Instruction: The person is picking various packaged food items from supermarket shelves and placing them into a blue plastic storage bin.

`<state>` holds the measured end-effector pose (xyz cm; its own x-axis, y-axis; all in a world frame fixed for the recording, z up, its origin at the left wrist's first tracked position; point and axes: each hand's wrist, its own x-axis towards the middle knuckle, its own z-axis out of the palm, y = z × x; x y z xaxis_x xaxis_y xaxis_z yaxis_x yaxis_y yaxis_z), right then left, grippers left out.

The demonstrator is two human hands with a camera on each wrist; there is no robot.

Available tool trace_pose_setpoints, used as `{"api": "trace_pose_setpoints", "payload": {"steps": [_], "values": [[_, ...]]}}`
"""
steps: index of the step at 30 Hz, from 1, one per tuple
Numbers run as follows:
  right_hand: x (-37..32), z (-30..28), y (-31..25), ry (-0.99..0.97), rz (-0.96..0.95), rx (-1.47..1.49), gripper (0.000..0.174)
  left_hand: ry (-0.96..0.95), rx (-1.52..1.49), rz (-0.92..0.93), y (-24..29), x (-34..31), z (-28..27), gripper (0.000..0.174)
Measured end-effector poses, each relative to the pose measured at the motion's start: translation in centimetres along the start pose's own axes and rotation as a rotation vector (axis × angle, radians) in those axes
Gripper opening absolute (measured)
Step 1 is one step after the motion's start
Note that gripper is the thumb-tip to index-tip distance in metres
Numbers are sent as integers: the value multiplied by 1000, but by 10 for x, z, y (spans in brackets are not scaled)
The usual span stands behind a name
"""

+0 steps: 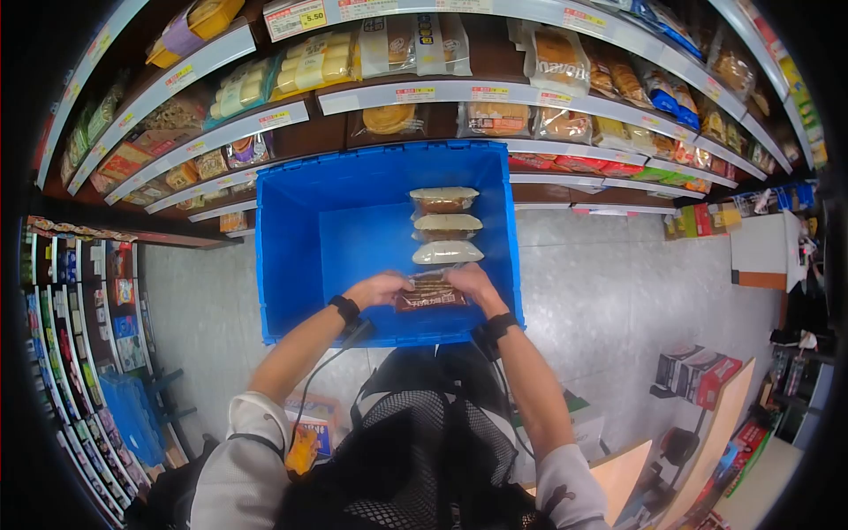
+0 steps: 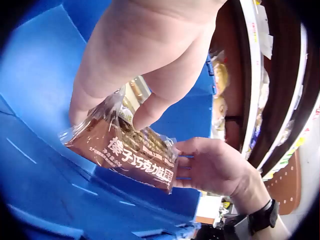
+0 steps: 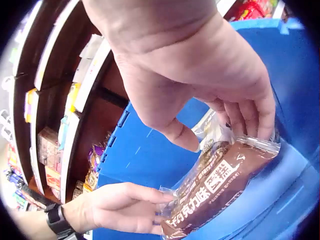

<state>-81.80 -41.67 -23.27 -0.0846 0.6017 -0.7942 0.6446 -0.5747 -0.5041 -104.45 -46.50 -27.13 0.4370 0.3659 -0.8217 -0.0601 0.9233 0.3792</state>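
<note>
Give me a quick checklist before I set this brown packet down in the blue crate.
1. Grip of left hand on packet: ok.
2. Grip of right hand on its other end: ok.
3. Packet over the crate: ok.
4. Bare crate floor beside the row of three packets: ok.
5. Spot right under the packet free: cannot tell.
6. Wrapper undamaged: cannot tell.

Hands (image 1: 378,288) hide the ends of the brown packet (image 1: 431,292); most price tags (image 1: 415,92) illegible.
</note>
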Motion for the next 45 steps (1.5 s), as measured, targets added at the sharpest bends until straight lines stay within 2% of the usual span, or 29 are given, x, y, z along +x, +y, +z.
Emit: {"api": "trace_pose_setpoints", "payload": {"steps": [1,2,3,5,6,7,9,10,14,16,18,20,22,26,30,32,36,39,41,42,44,45], "values": [[17,4,9,-64,26,47,41,38,-25,14,2,-2,3,30],[33,6,16,-10,-80,-95,42,51,-31,12,6,-4,6,30],[33,1,16,-23,-85,-95,42,89,-65,38,18,-18,21,31],[21,-17,6,25,-212,-80,41,137,-101,65,28,-23,27,32],[12,-31,-4,-17,-318,66,39,120,-144,106,29,-15,22,33],[15,-40,-15,-25,-323,67,39,103,-186,147,35,-13,20,34],[28,-53,-30,14,-214,131,38,92,-197,190,50,-3,21,38],[45,-52,-31,85,-234,167,35,132,-180,237,61,3,22,37],[81,-65,-49,184,-283,146,42,270,-130,328,96,37,24,37],[93,-69,-62,316,-212,-28,48,309,-134,365,105,66,16,39],[111,-72,-71,335,-200,-31,51,477,-149,424,115,92,10,43],[129,-69,-71,370,-172,-4,61,513,-155,411,121,111,7,47],[140,-61,-69,392,-160,4,62,572,-98,434,117,134,-4,51],[152,-55,-67,473,-168,51,66,568,-103,463,117,170,-16,49],[172,-50,-54,462,-127,47,76,512,-178,436,123,172,-9,48],[179,-49,-47,461,-158,-10,76,581,-67,397,120,183,-12,48],[179,-47,-42,530,-212,-70,72,645,-41,405,129,164,2,50],[166,-54,-51,475,-211,-25,67,645,0,453,134,147,5,52],[141,-54,-56,512,-278,-52,61,792,207,503,126,136,5,49],[130,-51,-54,517,-284,-54,61,792,206,510,120,123,6,49],[108,-46,-47,443,-332,40,52,650,184,520,108,88,9,44],[92,-45,-46,407,-366,9,47,648,188,540,107,65,15,44]]}}
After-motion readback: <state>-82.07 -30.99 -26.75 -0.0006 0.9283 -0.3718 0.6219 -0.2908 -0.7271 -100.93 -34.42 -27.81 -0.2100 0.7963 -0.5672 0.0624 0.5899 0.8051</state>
